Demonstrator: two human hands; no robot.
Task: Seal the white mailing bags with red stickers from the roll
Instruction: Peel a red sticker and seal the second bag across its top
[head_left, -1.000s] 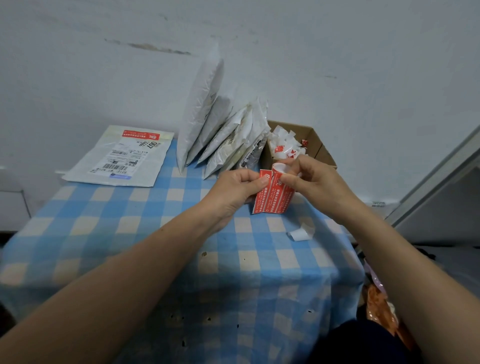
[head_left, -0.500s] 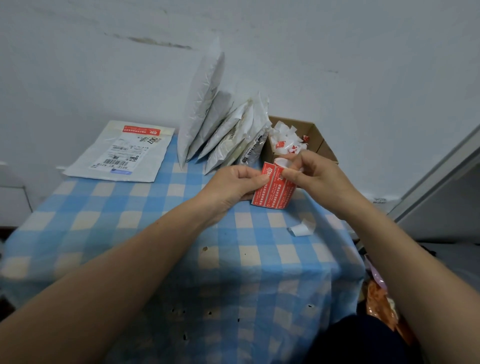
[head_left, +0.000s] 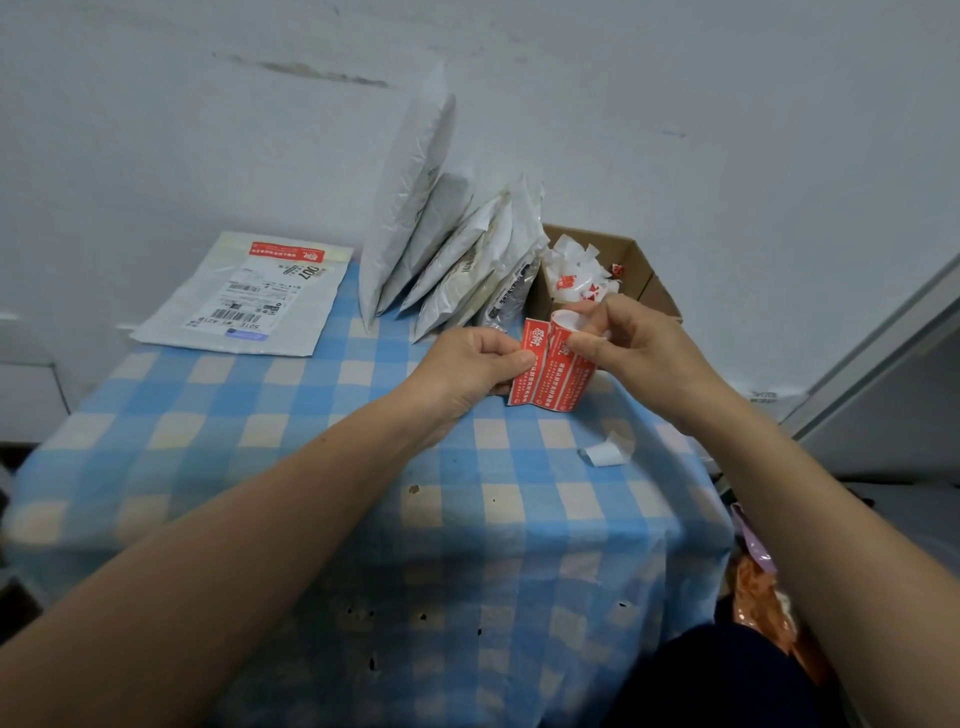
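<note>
Centrally, the roll of red stickers (head_left: 558, 376) is pinched by the right hand (head_left: 641, 348), thumb pressed on its front. Its loose leading edge is gripped between thumb and fingers of the left hand (head_left: 467, 366), just above the blue checked tablecloth (head_left: 311, 467). Just behind, white mailing bags (head_left: 441, 249) are leaned in a row against the wall (head_left: 727, 130), beside a cardboard box (head_left: 641, 260) of backing scraps (head_left: 574, 270). A labelled bag (head_left: 244, 296), stickered red along its top, is laid flat at far left.
</note>
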